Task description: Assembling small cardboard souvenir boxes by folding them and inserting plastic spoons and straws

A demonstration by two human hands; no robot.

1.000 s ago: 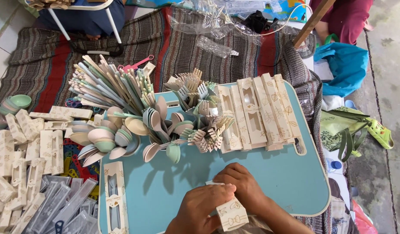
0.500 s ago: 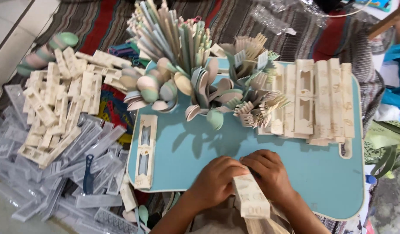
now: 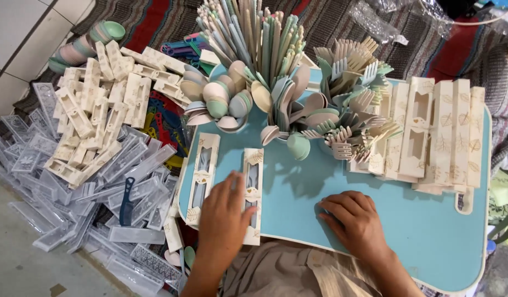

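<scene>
on the floor at far left lies a heap of clear plastic cases (image 3: 72, 181), and above it a pile of cream cardboard sleeves (image 3: 94, 110). moving right onto the blue tray table (image 3: 419, 220), two filled sleeves now lie side by side near its left edge: the first boxed set (image 3: 201, 176) and, just beside it, a second boxed set (image 3: 253, 192) that half a second ago was held between both hands at the near edge. it has been set down, so this pack looks finished and joins the row. the left hand (image 3: 224, 217) lies flat with fingers spread, touching the second set and covering its lower part, gripping nothing as far as i can tell. that set is a long cream sleeve with a leaf print and a window showing pale utensils, though blur hides which. further right the right hand (image 3: 356, 223) rests on bare table, fingers loosely curled, empty. behind stand spoons (image 3: 221, 99), forks (image 3: 353, 110) and empty sleeves (image 3: 435, 137)
</scene>
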